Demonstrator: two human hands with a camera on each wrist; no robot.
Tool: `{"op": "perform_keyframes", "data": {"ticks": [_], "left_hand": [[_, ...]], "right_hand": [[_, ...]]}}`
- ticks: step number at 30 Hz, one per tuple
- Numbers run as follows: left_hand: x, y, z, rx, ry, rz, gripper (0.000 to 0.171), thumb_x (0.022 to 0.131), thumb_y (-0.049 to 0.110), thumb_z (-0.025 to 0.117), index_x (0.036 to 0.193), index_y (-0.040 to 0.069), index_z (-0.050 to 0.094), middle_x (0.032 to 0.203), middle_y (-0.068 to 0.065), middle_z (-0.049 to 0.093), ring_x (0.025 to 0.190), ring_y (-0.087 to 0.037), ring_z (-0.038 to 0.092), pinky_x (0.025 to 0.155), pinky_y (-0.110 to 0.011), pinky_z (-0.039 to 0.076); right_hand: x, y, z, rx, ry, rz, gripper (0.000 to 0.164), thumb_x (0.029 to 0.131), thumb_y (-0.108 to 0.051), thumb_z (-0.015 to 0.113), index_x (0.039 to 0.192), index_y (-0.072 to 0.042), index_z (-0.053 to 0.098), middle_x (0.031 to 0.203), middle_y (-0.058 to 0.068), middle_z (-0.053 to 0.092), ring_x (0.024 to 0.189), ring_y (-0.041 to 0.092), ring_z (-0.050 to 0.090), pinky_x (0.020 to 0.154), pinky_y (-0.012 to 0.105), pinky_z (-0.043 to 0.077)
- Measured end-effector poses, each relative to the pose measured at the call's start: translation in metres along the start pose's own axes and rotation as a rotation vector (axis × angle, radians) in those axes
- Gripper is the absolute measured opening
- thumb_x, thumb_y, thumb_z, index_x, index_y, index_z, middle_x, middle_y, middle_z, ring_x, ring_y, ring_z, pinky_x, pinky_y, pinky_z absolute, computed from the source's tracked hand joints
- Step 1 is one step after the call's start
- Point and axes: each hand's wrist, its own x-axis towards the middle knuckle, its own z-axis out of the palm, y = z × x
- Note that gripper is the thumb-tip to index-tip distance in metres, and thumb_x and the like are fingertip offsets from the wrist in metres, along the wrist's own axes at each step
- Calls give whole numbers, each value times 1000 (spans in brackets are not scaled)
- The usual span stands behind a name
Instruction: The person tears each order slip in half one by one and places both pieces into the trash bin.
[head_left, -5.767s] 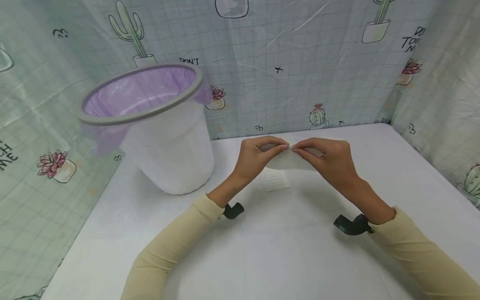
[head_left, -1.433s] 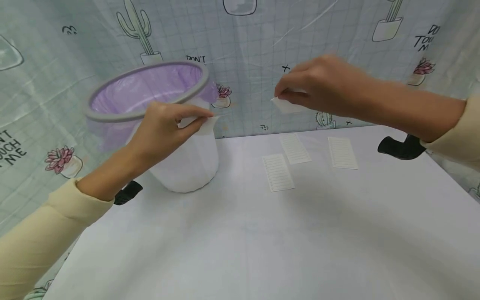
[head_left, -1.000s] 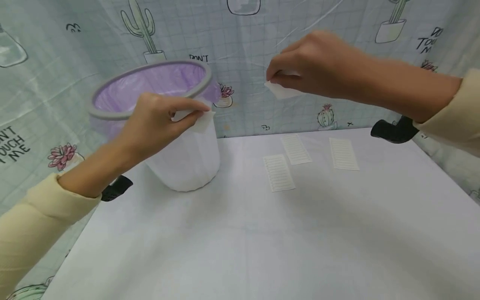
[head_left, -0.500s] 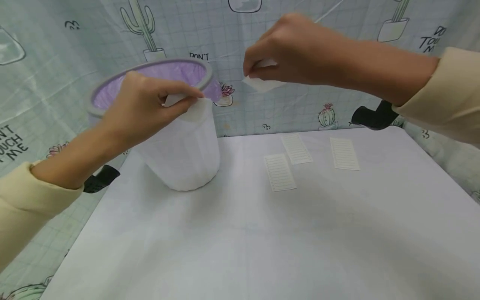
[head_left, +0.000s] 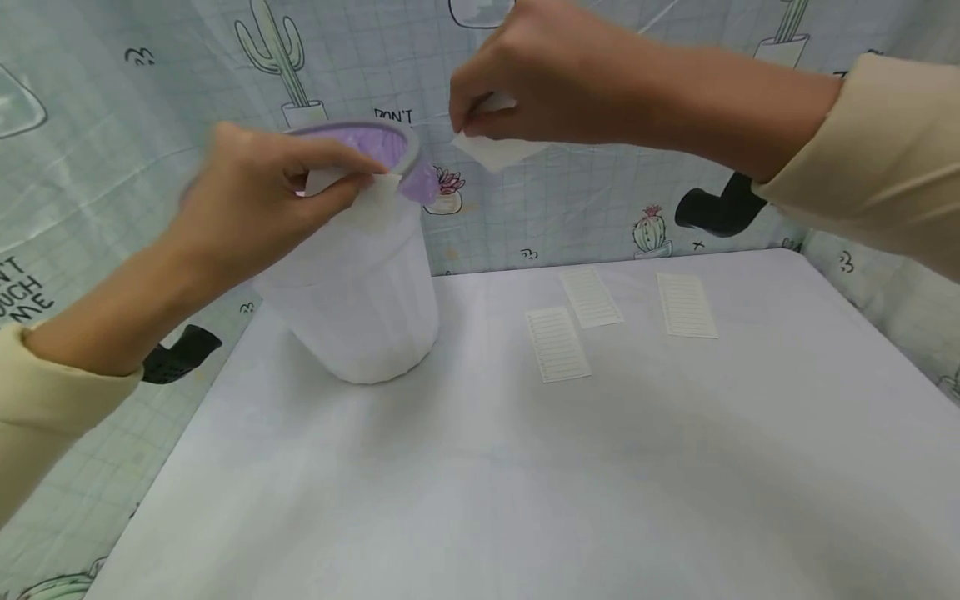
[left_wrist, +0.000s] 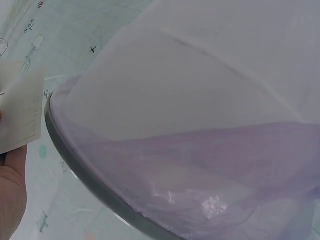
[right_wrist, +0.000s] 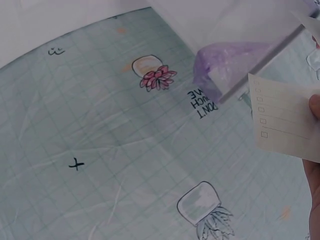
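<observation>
The left hand [head_left: 255, 192] pinches a paper slip [head_left: 377, 202] near the bin [head_left: 367, 308], the right hand [head_left: 543, 79] a second slip [head_left: 497, 153]

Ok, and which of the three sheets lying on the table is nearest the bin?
The front-left lined sheet is nearest the bin. The middle sheet lies behind it, slightly rightward; the right-hand sheet lies farthest from the bin.

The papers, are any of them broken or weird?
Maybe two: the piece in the left hand and the piece in the right hand both look shorter than the three lists on the table, so they may be torn, though the hands cover part of each. The lists lie flat and look whole, just not lined up.
</observation>
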Motion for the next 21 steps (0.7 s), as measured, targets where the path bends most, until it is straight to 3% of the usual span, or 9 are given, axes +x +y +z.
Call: {"op": "perform_keyframes", "data": {"ticks": [12,21], "left_hand": [[6,-7,-7,21,16,4,15,94,6,72,105,9,82,89,-6,77,58,-4,39,57,-19,33],[10,-12,-14,59,52,-13,15,96,10,70,106,8,81,89,-8,78,58,-3,38,58,-18,32]], "right_hand": [[8,-2,-4,-5,-29,16,22,103,-18,60,105,-3,77,111,14,75,104,36,71,94,44,57],[16,-2,-5,15,-74,110,28,106,-25,54,113,-10,77,123,6,73,109,32,68,100,41,54]]}}
